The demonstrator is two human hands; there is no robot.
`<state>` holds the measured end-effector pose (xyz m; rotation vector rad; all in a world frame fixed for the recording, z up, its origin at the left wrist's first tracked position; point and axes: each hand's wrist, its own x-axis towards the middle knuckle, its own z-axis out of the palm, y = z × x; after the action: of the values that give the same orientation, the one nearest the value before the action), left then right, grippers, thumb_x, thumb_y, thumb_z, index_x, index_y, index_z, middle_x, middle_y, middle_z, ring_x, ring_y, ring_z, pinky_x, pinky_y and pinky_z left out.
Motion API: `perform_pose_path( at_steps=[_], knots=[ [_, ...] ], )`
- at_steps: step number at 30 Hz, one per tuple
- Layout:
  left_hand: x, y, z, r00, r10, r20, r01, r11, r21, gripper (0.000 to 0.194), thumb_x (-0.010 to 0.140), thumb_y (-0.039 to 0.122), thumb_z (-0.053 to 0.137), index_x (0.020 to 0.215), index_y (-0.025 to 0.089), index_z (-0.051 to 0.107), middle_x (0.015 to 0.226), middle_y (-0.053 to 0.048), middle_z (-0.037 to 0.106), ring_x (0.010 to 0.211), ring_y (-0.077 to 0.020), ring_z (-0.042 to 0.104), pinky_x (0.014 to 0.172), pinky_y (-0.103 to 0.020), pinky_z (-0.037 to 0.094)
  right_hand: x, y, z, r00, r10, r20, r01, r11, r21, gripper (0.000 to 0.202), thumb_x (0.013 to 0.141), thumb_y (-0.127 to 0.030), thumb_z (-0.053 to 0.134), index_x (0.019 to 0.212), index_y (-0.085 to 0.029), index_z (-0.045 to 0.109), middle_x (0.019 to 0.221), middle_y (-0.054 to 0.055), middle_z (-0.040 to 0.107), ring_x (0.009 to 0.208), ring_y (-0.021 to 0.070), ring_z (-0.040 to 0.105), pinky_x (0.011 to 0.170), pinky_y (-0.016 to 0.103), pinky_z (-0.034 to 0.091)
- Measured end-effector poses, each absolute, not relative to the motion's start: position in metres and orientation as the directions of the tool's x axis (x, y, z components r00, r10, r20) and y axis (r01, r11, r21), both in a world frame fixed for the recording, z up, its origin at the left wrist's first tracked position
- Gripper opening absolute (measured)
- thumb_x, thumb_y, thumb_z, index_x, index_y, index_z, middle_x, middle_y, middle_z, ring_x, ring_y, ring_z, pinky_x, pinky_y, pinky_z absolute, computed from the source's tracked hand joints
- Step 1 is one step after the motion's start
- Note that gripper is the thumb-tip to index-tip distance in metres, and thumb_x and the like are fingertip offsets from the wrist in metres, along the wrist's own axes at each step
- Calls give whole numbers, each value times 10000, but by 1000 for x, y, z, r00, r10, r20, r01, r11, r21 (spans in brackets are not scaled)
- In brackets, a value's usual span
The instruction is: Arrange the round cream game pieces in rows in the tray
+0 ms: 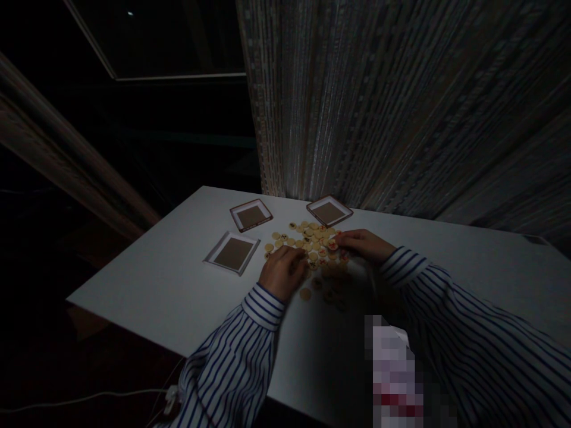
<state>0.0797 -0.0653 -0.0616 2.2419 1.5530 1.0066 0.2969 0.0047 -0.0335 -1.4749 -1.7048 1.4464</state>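
Observation:
Many round, pale wooden Chinese chess pieces (pixel 316 233) lie in a loose heap on the white table, some showing red or dark characters. From the right, my right hand (pixel 366 245) pinches one piece with a red character (pixel 332 244) between thumb and fingers, at the heap's edge. My left hand (pixel 282 273) rests at the left side of the heap, its fingers curled in toward the pieces. Whatever its fingertips hold is hidden. A single blank piece (pixel 305 294) lies nearer to me, and more pieces sit in shadow below the heap.
Two shallow box parts with brown rims stand behind the heap, one box at the left (pixel 251 215) and another box at the right (pixel 330 210). A pale-sided box (pixel 232 252) lies left of my left hand. Curtains (pixel 307 119) hang behind the table (pixel 147 285).

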Motion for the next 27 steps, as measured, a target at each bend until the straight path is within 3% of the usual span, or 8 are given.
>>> perform_pose_path(
  at_steps=[6, 10, 18, 27],
  knots=[
    [104, -60, -54, 198, 904, 380, 722, -396, 568, 315, 768, 189, 594, 1082, 169, 583, 977, -71, 646, 905, -193, 601, 821, -336, 485, 291, 1, -36, -382, 876, -295, 375, -144, -916, 288, 626, -409, 634, 713, -135, 653, 565, -21, 567, 510, 72, 441, 482, 216, 329],
    [112, -58, -51, 151, 924, 351, 662, -358, 658, 295, 769, 222, 602, 1061, 178, 610, 974, -73, 663, 872, -190, 616, 804, -327, 490, 289, -3, -32, -417, 862, -287, 370, -128, -920, 298, 619, -422, 643, 709, -138, 658, 535, -25, 551, 506, 77, 434, 482, 221, 318],
    [115, -57, -57, 61, 972, 225, 313, -233, 921, 192, 725, 254, 640, 886, 159, 683, 813, -59, 698, 718, -158, 623, 678, -265, 487, 286, -14, -20, -475, 838, -267, 329, -113, -938, 298, 584, -414, 682, 732, -155, 679, 608, -29, 604, 560, 87, 495, 549, 227, 388],
    [120, -65, -50, 35, 999, 37, 27, -38, 999, 196, 622, 240, 698, 781, 126, 684, 542, 14, 595, 489, -88, 492, 477, -196, 377, 287, -31, -7, -496, 842, -210, 332, -40, -943, 301, 593, -418, 684, 720, -146, 666, 536, -44, 568, 542, 91, 502, 565, 243, 411]
  ],
)
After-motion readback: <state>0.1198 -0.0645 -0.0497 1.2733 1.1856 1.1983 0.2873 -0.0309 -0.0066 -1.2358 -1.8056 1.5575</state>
